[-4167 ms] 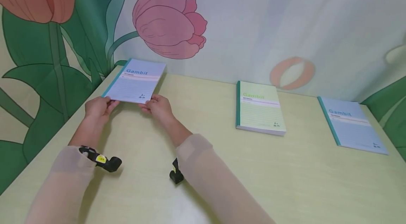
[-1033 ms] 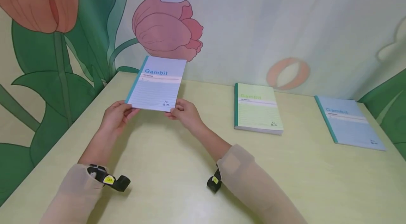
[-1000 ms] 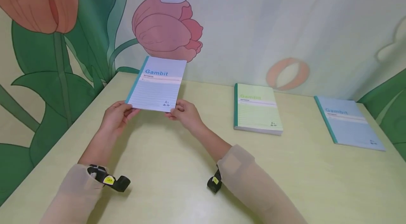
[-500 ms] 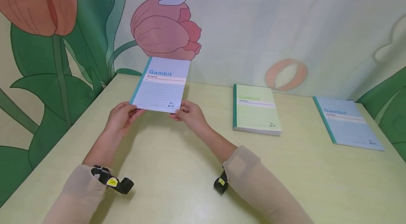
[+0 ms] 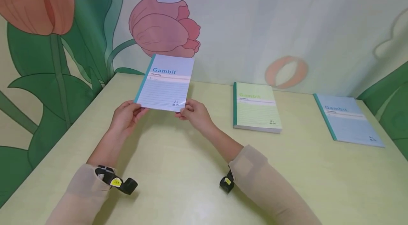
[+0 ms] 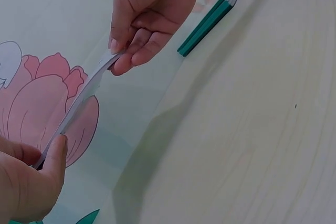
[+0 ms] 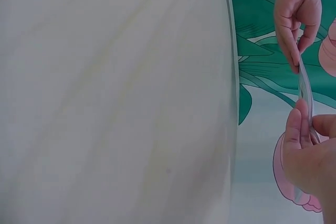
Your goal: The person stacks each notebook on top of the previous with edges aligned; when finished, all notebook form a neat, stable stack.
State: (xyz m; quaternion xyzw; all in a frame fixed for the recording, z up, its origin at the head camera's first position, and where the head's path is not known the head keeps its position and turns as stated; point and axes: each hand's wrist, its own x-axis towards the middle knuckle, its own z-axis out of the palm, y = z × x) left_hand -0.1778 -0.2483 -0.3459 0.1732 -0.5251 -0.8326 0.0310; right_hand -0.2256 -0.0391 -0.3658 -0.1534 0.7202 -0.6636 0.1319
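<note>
A thin blue notebook (image 5: 165, 84) marked "Gambit", with a teal spine strip on its left, is held up over the table at the back left. My left hand (image 5: 125, 117) pinches its near left corner, thumb on the cover and fingers beneath. At the near right corner, my right hand (image 5: 196, 114) grips it the same way. Seen edge-on in the left wrist view, the notebook (image 6: 79, 100) bows slightly between both hands. The right wrist view also shows the notebook (image 7: 305, 85) from its edge, one hand at either end.
A thicker green notebook (image 5: 257, 108) lies right of centre on the pale wooden table (image 5: 178, 182). Further right lies another blue notebook (image 5: 349, 120) near the table's right edge. A curtain printed with tulips (image 5: 162, 28) hangs behind the table.
Over the last seconds both hands have carried the blue notebook rightward from the table's back left corner, most of it before the last second. The other two notebooks have stayed put.
</note>
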